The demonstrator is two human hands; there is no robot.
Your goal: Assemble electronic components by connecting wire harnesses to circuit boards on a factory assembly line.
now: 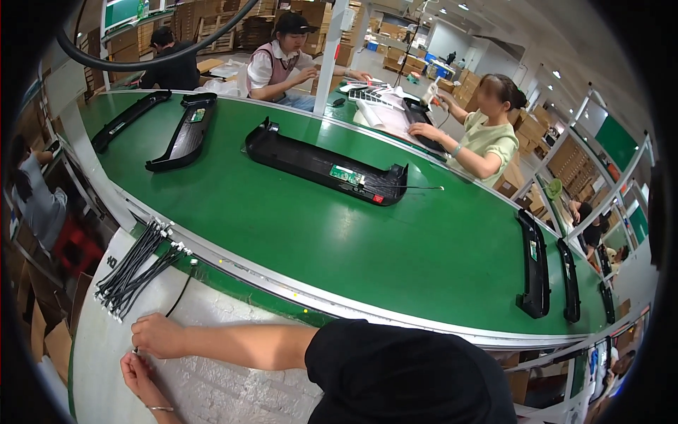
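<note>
Pinching a thin black cable (182, 292) at the lower left, right hand (157, 335) over left hand (141, 378); right fingers bent in and together, clamped on the cable near its lower end; left thumb and forefinger sit close together just below, at the small tip between the hands; too small to tell whether they grip it or only touch it. Cable runs up from the right hand across the whitish work surface (233, 389), its white connector (193, 262) lying free near the green edge; bundle of black cables (134, 275) with white plugs lies just beside it, on the left; bracelet (161, 408) on the left wrist. Beyond, the green conveyor belt (282, 219) carries several black housings; the middle black housing (296, 157) holds a green circuit board (346, 174), a lead sticking out to the right; across the belt, a co-worker in a pale green top (487, 141) rests one hand on another housing.
</note>
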